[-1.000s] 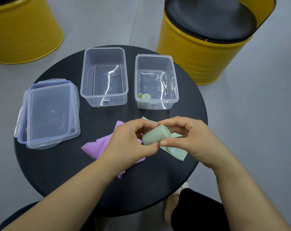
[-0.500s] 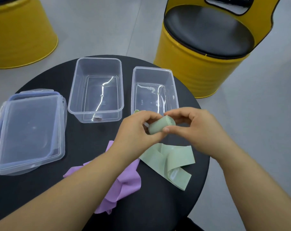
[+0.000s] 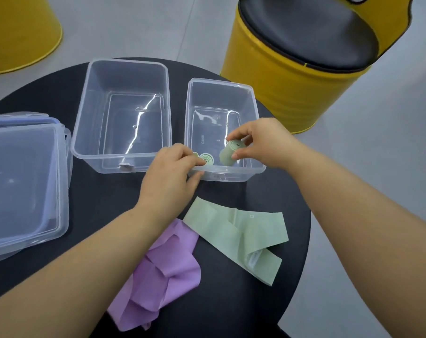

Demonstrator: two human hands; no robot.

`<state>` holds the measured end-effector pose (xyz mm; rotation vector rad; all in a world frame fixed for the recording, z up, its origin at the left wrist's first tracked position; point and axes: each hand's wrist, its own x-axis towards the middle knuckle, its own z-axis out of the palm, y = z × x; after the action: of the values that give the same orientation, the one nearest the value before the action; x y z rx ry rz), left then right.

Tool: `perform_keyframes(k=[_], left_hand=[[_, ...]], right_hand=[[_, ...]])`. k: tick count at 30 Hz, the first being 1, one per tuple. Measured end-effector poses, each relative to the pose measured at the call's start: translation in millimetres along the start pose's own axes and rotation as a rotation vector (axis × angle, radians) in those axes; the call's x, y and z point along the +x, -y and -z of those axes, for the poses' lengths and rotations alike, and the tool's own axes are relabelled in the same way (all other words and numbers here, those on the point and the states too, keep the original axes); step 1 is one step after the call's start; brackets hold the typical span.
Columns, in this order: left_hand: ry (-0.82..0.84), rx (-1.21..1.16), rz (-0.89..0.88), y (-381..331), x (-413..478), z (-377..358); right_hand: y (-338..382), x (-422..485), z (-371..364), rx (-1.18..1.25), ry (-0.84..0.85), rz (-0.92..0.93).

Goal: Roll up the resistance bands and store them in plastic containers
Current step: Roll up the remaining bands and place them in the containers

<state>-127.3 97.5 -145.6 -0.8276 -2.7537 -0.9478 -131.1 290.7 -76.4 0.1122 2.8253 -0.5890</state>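
My right hand (image 3: 263,142) pinches a rolled green band (image 3: 229,153) and holds it inside the right clear container (image 3: 254,101), near its front wall. Another rolled green band (image 3: 207,159) stands on end in that container's front left corner. My left hand (image 3: 170,181) grips the container's front rim beside that roll, thumb outside, fingers over the edge. An unrolled green band (image 3: 241,235) and a crumpled purple band (image 3: 163,272) lie on the round black table (image 3: 231,306) in front of me. The left clear container (image 3: 124,113) holds nothing.
Two stacked clear lids (image 3: 21,184) lie at the table's left. A yellow drum stool with a black seat (image 3: 302,45) stands beyond the table at the right, another yellow drum (image 3: 19,32) at the far left. Grey floor surrounds the table.
Both hands moved forward from above the table to the right container. The rolled green band went with my right hand into it. My left hand let go of the roll and took the rim.
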Motion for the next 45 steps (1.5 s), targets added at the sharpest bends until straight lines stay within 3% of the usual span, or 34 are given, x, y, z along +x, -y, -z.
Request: perform_keyframes(k=[7, 15, 28, 45], left_hand=[[-0.084, -0.055, -0.035, 3.2, 6.0, -5.8], [-0.059, -0.099, 0.032, 5.5, 9.2, -7.5], [-0.011, -0.106, 0.091, 1.6, 12.5, -2.6], [0.008, -0.099, 0.092, -0.7, 12.2, 0.6]], right_hand=[[3.6, 14.2, -7.3, -0.055, 0.13, 0.016], [3.3, 16.9, -13.1, -0.141, 0.215, 0.038], [-2.3, 19.9, -12.5, -0.022, 0.303, 0.014], [-7.1, 23.4, -25.1, 0.167, 0.203, -0.09]])
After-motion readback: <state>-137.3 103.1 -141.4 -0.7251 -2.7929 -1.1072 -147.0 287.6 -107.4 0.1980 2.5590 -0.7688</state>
